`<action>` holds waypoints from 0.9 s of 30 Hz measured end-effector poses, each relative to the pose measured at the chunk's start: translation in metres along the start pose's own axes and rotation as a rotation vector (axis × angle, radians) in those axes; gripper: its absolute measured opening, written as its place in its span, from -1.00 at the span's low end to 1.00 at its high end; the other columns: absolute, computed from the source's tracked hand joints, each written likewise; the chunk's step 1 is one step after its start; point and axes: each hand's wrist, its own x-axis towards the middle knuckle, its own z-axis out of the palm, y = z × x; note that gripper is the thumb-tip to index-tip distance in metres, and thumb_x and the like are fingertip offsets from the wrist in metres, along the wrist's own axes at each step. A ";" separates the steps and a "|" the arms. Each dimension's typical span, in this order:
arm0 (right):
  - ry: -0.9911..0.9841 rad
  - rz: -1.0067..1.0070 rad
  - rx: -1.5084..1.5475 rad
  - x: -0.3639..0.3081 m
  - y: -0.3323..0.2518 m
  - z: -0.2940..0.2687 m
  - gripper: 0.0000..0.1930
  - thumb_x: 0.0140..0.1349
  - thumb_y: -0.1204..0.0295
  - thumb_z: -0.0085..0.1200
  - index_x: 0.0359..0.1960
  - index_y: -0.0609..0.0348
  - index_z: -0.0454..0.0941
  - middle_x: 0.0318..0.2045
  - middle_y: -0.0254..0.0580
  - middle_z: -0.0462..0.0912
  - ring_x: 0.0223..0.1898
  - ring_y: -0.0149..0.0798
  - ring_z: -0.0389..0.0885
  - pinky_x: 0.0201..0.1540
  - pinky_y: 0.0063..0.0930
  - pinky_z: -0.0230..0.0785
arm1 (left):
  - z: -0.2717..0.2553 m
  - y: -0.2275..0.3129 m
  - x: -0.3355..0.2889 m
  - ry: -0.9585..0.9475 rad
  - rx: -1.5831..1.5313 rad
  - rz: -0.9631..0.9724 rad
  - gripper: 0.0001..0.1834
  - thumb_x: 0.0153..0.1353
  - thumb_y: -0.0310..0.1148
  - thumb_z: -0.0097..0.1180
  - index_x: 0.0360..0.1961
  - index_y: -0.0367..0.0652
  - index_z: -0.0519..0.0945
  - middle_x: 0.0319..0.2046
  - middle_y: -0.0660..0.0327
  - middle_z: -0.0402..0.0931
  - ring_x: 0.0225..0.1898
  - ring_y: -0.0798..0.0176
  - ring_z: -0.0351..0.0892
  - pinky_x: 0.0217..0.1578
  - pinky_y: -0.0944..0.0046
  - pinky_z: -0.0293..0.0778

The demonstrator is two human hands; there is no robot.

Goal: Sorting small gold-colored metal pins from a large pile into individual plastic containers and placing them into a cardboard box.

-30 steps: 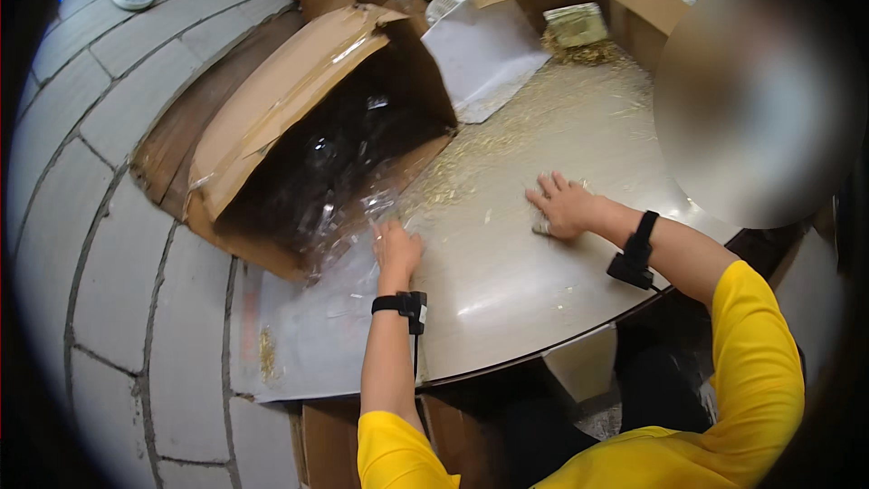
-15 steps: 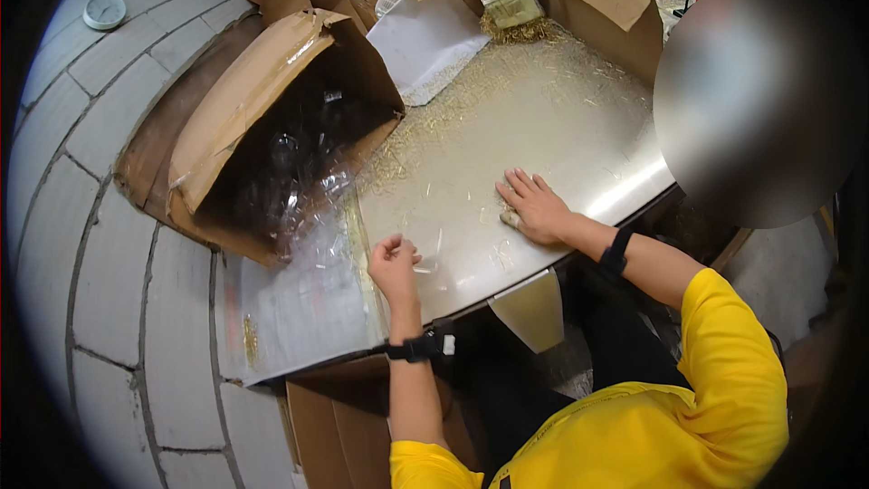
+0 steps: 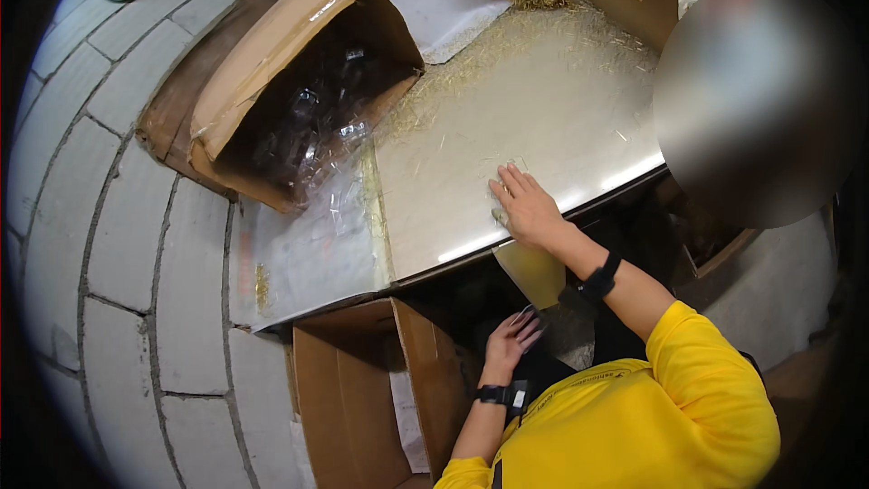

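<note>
While the table (image 3: 444, 181) bears the spread right hand (image 3: 532, 215), the left's (image 3: 510, 342) below, grip unclear.

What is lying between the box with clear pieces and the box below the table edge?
The head view shows a whitish sheet there, with gold strands near its left edge and clear plastic pieces at its far end.
</note>
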 end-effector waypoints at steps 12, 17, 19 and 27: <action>0.069 0.179 0.616 -0.147 0.019 -0.072 -0.71 0.16 0.60 0.03 -0.05 0.31 0.49 -0.14 0.08 0.57 -0.08 0.04 0.56 -0.04 -0.36 0.40 | 0.038 -0.009 0.021 -0.294 0.131 -0.071 -0.54 0.37 -0.20 -0.29 0.16 -0.29 0.30 0.07 -0.09 0.40 0.08 -0.16 0.45 -0.24 0.08 0.63; -0.080 0.188 0.623 -0.167 0.016 -0.069 -0.74 0.14 0.60 0.04 -0.10 0.32 0.51 -0.16 0.07 0.59 -0.11 0.05 0.57 -0.05 -0.34 0.41 | 0.029 -0.020 0.026 -0.189 0.179 0.070 -0.53 0.40 -0.18 -0.29 0.12 -0.37 0.33 -0.01 -0.04 0.48 -0.06 0.05 0.57 -0.24 0.14 0.61; -0.067 0.183 0.621 -0.163 0.018 -0.073 -0.73 0.13 0.61 0.05 -0.10 0.31 0.51 -0.15 0.06 0.59 -0.11 0.05 0.57 -0.05 -0.34 0.41 | 0.030 -0.020 0.028 -0.173 0.198 0.048 -0.53 0.40 -0.18 -0.28 0.10 -0.38 0.33 -0.02 -0.04 0.48 -0.07 0.05 0.57 -0.20 0.15 0.60; 0.483 0.154 0.290 -0.117 0.112 -0.123 -0.70 0.18 0.56 0.02 -0.02 0.28 0.46 -0.03 0.07 0.53 0.04 0.03 0.49 0.09 -0.35 0.32 | 0.017 -0.019 0.022 -0.188 0.258 -0.048 -0.42 0.41 0.03 -0.41 0.15 -0.25 0.30 -0.02 0.02 0.48 -0.01 0.07 0.53 -0.12 0.08 0.55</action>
